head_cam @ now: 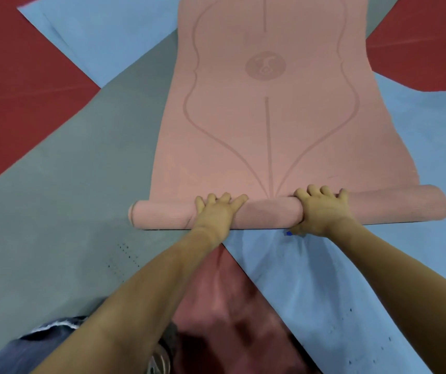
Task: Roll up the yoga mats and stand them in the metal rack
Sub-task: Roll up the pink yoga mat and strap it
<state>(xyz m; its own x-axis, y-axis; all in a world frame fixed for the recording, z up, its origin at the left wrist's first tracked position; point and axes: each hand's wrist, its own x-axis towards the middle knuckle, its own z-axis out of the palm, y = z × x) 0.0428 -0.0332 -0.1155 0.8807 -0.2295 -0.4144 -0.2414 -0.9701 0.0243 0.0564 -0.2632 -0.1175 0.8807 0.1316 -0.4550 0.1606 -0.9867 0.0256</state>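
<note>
1. The pink patterned foam yoga mat (267,109) lies flat toward twelve o'clock, its near end rolled.
2. Left hand (216,211) presses the roll, fingers spread; right hand (321,211) curls over it.
3. Push evenly, keeping the edges aligned.

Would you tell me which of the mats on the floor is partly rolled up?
The pink mat: both hands press its rolled near end. The grey mat and blue mat lie flat.

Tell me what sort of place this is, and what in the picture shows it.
Probably a yoga or exercise room. Several mats lie overlapping on a red floor: a pink yoga mat printed with alignment lines, a grey mat and a blue mat. Both hands are on the pink mat's rolled end. No rack is in view.
</note>
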